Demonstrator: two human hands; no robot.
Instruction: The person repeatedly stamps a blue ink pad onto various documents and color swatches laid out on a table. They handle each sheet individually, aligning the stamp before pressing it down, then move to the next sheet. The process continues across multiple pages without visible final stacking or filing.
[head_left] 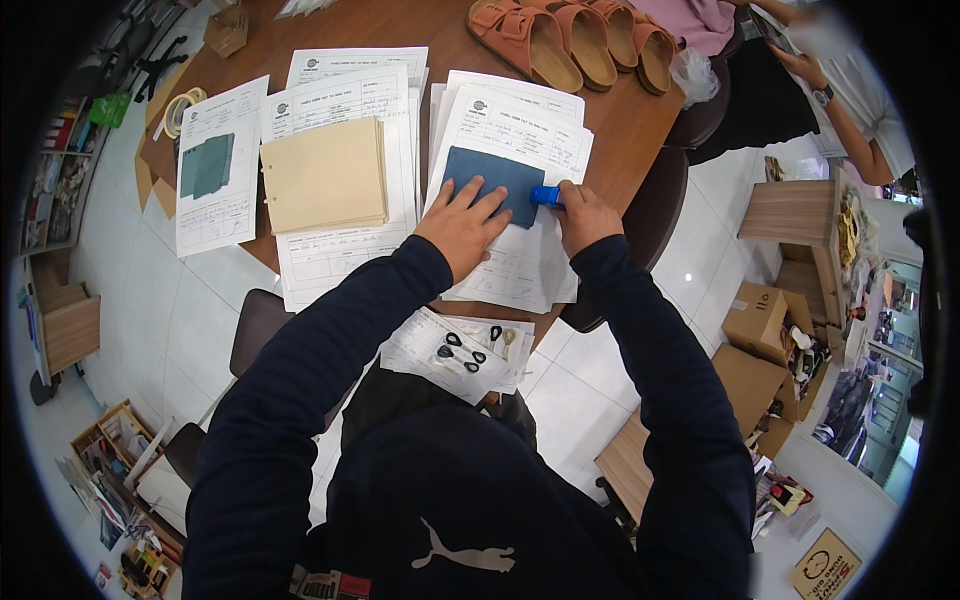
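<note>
A dark blue material swatch (516, 178) lies on a stack of printed forms (520, 265) at the table's near edge. My left hand (467, 225) rests flat on the swatch's lower left part, fingers spread. At the swatch's right edge my right hand (588, 217) is closed around a small blue stapler (546, 196), its front end over the edge. Left of these, a pile of cream swatches (325, 175) sits on other forms. Farther left, green swatches (206, 166) lie on a separate form (222, 215).
Brown sandals (565, 45) stand at the table's far right beside a crumpled plastic bag (695, 78). Tape rolls (180, 112) are at the left. Below the table edge, sheets with small black loops (455, 350) lie near my lap. Another person's arm (840, 115) shows at upper right.
</note>
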